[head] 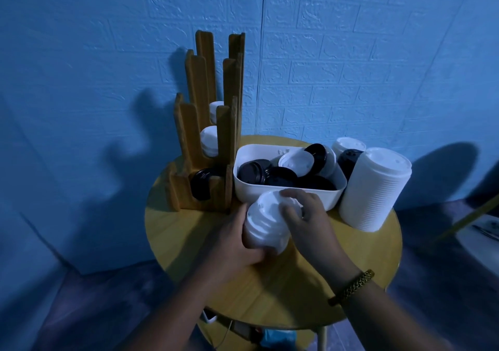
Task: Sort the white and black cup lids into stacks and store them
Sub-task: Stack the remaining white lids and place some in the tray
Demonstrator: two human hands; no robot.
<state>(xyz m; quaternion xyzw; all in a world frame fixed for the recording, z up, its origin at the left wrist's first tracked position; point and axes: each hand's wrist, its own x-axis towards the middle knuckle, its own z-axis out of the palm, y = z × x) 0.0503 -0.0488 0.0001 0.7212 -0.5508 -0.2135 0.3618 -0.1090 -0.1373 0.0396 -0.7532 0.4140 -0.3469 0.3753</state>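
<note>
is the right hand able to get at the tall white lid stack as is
Likely yes: nothing stands between the right hand and the tall white lid stack, though it grips the small stack.

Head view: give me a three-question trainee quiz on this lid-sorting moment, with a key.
1. True or false: the front slot of the wooden rack holds black lids.
2. What do the left hand and right hand hold? A) a white lid stack B) a spoon C) a cup
3. Fill in: the tall white stack stands to the ___ of the white bin.
Key: 1 true; 2 A; 3 right.
</note>
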